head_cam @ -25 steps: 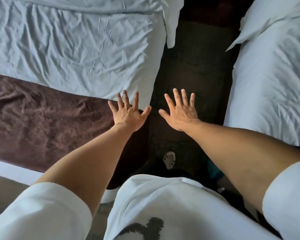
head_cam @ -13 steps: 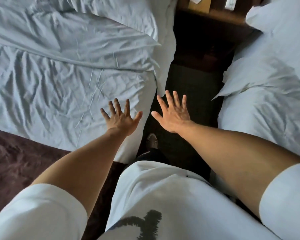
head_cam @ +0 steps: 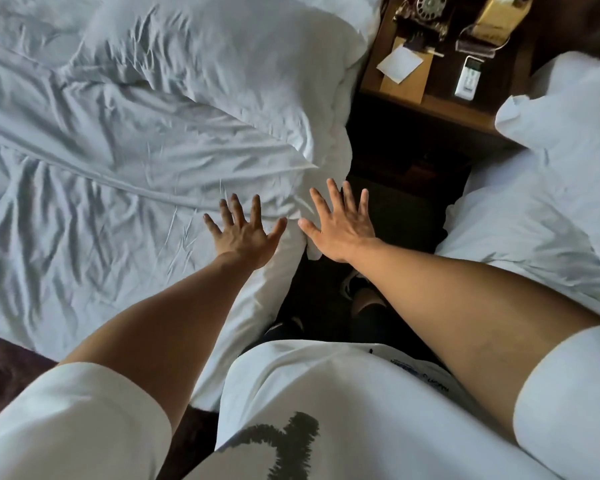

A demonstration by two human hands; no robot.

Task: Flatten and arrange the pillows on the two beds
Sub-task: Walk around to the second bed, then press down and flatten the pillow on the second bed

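Observation:
Two white pillows lie crumpled at the head of the left bed (head_cam: 66, 237): a near pillow (head_cam: 194, 140) and a far pillow (head_cam: 222, 39) behind it. Another white pillow (head_cam: 568, 109) sits on the right bed (head_cam: 520, 230). My left hand (head_cam: 245, 233) is stretched out, fingers spread, over the left bed's edge just below the near pillow's corner. My right hand (head_cam: 340, 226) is spread the same way over the gap at that corner. Neither hand holds anything.
A dark wooden nightstand (head_cam: 440, 109) stands between the beds at the back, carrying an old-style telephone (head_cam: 423, 12), a notepad (head_cam: 399, 64) and a remote (head_cam: 468, 77). Dark floor runs between the beds. A brown bed runner (head_cam: 0, 362) shows at lower left.
I have walked forward up the aisle toward the head of the beds. The pillows and nightstand have come into view, and both spread hands now reach the near pillow's corner.

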